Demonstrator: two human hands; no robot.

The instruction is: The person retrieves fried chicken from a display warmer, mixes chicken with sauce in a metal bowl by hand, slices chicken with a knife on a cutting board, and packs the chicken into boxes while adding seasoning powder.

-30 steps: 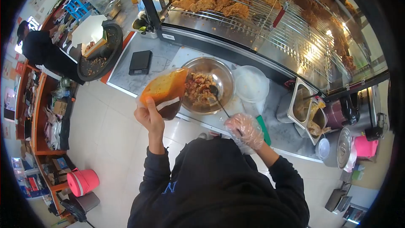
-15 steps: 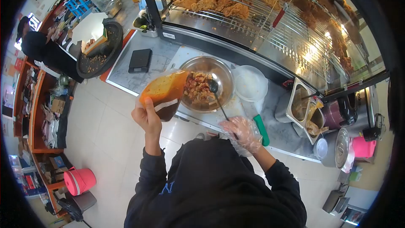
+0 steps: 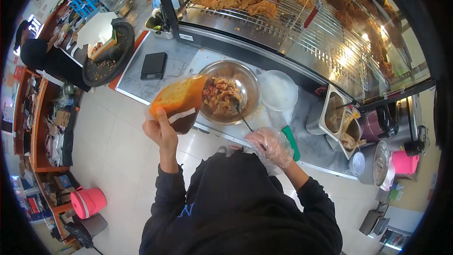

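My left hand (image 3: pixel 161 131) is closed around a paper food pouch (image 3: pixel 181 98), its inner face stained orange and its lower part dark brown with a white strip. The pouch is beside the left rim of a steel mixing bowl (image 3: pixel 252 82). Chopped, sauced food pieces (image 3: pixel 220 95) lie in the bowl. My right hand (image 3: pixel 270 147), in a clear plastic glove, grips the handle of a black spoon (image 3: pixel 244 122). The spoon's head is down among the food. Near that hand a green knife handle (image 3: pixel 291 142) lies on the counter.
A translucent round lid or tub (image 3: pixel 279 90) stands right of the bowl. Behind is a heated glass cabinet (image 3: pixel 226 45) with fried chicken (image 3: pixel 262 8). A black scale (image 3: pixel 154 66) and a stone mortar (image 3: pixel 123 49) are left. Steel containers (image 3: pixel 330 132) stand right. A person (image 3: pixel 40 61) is far left.
The spoon's head has gone from the bowl's bare right side into the food, which is now more spread and mixed. The pouch has shifted slightly left, its mouth still near the bowl.
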